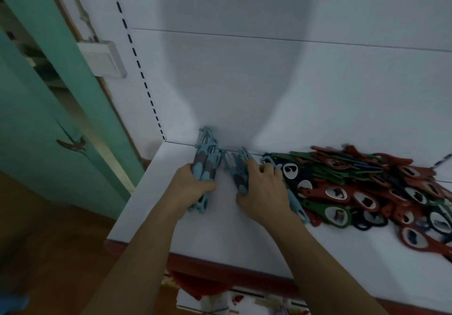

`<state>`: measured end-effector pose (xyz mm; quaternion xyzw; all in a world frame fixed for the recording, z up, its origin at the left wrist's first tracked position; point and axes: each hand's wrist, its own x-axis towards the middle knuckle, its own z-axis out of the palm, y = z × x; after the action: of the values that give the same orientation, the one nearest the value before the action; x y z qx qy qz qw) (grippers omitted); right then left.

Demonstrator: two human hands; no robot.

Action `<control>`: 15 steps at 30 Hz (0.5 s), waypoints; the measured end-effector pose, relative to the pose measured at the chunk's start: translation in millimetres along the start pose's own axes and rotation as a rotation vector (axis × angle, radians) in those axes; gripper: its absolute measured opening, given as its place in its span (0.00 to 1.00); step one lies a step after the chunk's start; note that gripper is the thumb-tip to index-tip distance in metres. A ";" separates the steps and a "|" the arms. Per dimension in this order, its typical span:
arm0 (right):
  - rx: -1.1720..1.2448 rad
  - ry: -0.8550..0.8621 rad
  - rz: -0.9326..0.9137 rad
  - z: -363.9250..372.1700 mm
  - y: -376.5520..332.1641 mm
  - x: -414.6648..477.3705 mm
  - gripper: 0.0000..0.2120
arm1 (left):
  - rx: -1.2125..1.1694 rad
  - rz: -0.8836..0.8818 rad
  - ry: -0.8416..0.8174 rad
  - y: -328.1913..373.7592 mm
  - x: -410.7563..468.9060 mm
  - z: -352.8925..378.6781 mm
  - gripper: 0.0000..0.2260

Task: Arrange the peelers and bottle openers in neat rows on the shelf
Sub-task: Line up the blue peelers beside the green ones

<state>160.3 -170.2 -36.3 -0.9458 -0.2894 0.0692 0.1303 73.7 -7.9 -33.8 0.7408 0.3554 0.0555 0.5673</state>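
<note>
Both hands down on the shelf (244, 229).
Left hand (193, 182) clenches a peeler bundle (205, 160); right hand (263, 192) lies palm-down, fingers curled round more peelers (238, 170), beside the bottle openers (367, 187).

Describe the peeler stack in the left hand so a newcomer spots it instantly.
On the white shelf, go to the back left corner beneath the slotted upright. There the left hand grips a stack of light blue peelers. Unlike the similar stack under the right hand, it lies farthest from the bottle openers.
</note>
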 end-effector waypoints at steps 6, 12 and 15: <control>0.021 0.012 0.024 -4.0 -3.3 10.3 0.31 | -0.277 -0.043 0.028 -4.8 -10.0 -8.3 0.06; -0.016 0.079 -0.008 -4.3 -0.6 12.6 0.34 | -0.414 -0.051 -0.001 -3.7 -16.8 -7.6 0.09; 0.077 0.085 0.014 -11.6 5.3 12.8 0.21 | -0.448 -0.007 -0.015 -0.5 -19.6 -0.8 0.09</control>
<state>176.0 -169.5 -27.4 -0.9441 -0.2741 0.0409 0.1784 58.5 -18.7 -27.6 0.5953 0.3325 0.1254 0.7206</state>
